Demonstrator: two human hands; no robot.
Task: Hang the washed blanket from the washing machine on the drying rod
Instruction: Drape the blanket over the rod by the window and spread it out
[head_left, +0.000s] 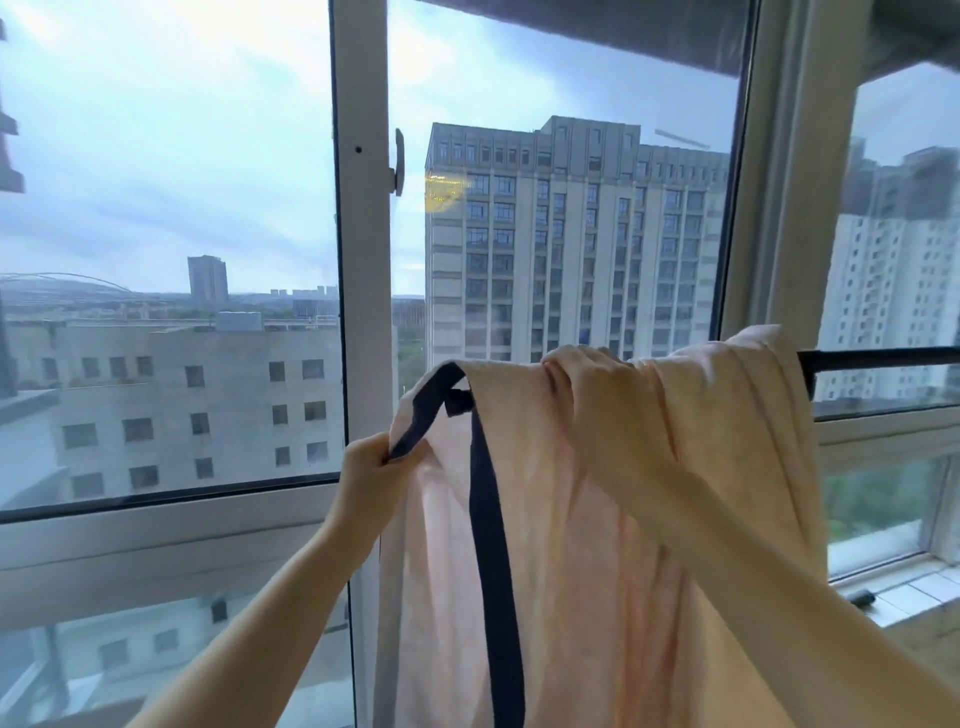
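Observation:
A pale pink blanket (587, 597) with a dark navy border strip hangs in front of me, draped over a black drying rod (878, 359) whose bare end shows at the right. My left hand (376, 465) pinches the navy edge at the blanket's left corner, pulling it outward. My right hand (592, 387) rests on top of the fold where the cloth crosses the rod, fingers curled into the fabric. The rod under the blanket is hidden.
Large windows with white frames (363, 260) stand directly behind the rod, with a handle on the middle post. A tiled sill (904, 592) runs at the lower right with a small dark object on it. Tall buildings show outside.

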